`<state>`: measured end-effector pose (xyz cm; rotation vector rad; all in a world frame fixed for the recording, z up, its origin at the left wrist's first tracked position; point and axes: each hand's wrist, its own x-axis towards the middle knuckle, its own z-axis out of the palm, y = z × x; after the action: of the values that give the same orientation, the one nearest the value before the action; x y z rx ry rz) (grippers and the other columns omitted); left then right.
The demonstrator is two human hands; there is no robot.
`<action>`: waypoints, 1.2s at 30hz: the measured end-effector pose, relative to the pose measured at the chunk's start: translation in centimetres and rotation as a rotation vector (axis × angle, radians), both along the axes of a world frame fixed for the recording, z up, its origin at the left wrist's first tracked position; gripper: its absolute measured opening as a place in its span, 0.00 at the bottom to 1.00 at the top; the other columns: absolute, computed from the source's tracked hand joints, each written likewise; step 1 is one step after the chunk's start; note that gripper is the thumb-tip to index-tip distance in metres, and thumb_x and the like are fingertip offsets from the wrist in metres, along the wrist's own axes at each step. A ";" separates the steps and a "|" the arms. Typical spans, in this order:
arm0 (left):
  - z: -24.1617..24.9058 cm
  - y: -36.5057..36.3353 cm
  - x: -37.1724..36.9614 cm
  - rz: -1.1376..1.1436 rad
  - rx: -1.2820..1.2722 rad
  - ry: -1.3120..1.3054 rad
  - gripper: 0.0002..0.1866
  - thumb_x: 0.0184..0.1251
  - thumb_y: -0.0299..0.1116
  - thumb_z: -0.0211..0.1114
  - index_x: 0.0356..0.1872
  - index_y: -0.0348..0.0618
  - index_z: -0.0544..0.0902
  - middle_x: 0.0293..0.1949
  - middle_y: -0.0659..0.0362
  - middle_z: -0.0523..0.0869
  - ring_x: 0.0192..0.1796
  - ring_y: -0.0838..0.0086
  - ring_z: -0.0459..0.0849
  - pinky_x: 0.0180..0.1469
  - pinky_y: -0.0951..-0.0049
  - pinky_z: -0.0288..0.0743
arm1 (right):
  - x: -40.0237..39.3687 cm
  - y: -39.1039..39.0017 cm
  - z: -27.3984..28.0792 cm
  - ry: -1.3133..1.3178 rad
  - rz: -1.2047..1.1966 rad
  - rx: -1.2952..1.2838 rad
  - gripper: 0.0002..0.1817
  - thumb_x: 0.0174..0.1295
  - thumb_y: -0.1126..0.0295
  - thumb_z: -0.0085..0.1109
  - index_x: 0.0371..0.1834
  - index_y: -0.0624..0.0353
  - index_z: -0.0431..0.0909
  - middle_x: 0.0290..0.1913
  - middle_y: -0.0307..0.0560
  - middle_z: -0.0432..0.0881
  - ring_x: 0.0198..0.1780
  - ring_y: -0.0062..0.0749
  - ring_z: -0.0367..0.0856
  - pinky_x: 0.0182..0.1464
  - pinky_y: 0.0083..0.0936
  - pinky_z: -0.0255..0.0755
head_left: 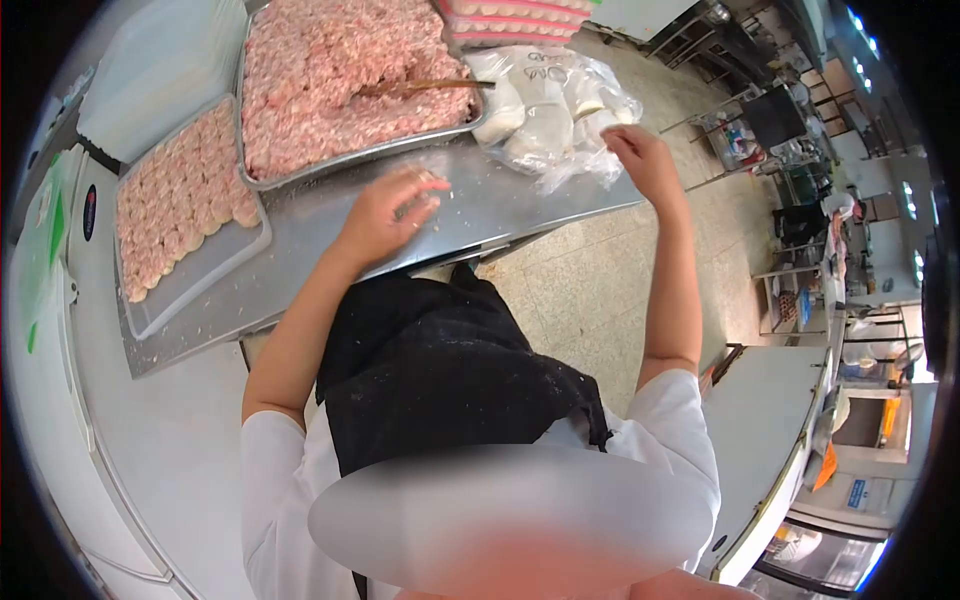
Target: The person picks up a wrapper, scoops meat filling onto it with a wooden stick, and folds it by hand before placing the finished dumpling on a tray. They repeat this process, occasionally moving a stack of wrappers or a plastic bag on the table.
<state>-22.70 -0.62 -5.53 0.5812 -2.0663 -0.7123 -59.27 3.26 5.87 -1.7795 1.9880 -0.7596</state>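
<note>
My left hand (395, 212) is over the steel table, below the large tray of minced meat (345, 85); its fingers are curved and apart, with nothing visible between them. At the right edge of a clear plastic bag (545, 125) with white dough pieces is my right hand (640, 158), its fingers drawn together; what they hold, if anything, is too small to tell. A brown stick-like tool (425, 86) lies partly sunk in the meat. Left of the large tray, rows of filled dough pieces (180, 195) lie in a shallow plastic tray (205, 285).
The steel table (310, 235) has scattered bits on it. Stacked translucent lids or boxes (160, 70) stand at the upper left, and pink-edged stacked trays (520, 22) at the top. Tiled floor (570, 270) shows below the table; a person (838, 206) is far off at the right.
</note>
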 end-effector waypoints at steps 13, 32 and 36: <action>-1.3 -1.0 -1.0 0.097 0.038 -0.043 0.08 0.60 0.26 0.62 0.40 0.42 0.83 0.33 0.53 0.81 0.36 0.59 0.80 0.40 0.64 0.75 | 1.7 -6.5 -5.3 0.572 0.367 0.132 0.53 0.42 0.53 0.74 0.70 0.66 0.57 0.67 0.64 0.64 0.68 0.56 0.64 0.69 0.35 0.60; -1.7 -1.3 -0.4 0.157 0.055 0.009 0.09 0.62 0.30 0.61 0.42 0.42 0.83 0.38 0.51 0.83 0.42 0.55 0.81 0.46 0.62 0.75 | 7.8 1.6 4.9 0.741 -0.218 -0.876 0.48 0.30 0.64 0.79 0.63 0.53 0.69 0.55 0.52 0.74 0.56 0.49 0.70 0.58 0.44 0.64; -1.4 -0.8 0.4 0.150 0.072 0.018 0.13 0.63 0.31 0.61 0.49 0.42 0.81 0.48 0.49 0.82 0.52 0.54 0.78 0.56 0.61 0.71 | 14.8 3.0 -5.4 0.708 0.281 -0.461 0.45 0.37 0.65 0.77 0.65 0.53 0.68 0.58 0.53 0.73 0.63 0.51 0.67 0.64 0.48 0.62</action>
<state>-22.26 -1.42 -6.91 0.7593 -1.9631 -0.7029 -44.44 6.29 0.45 -2.8421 1.9693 -0.5679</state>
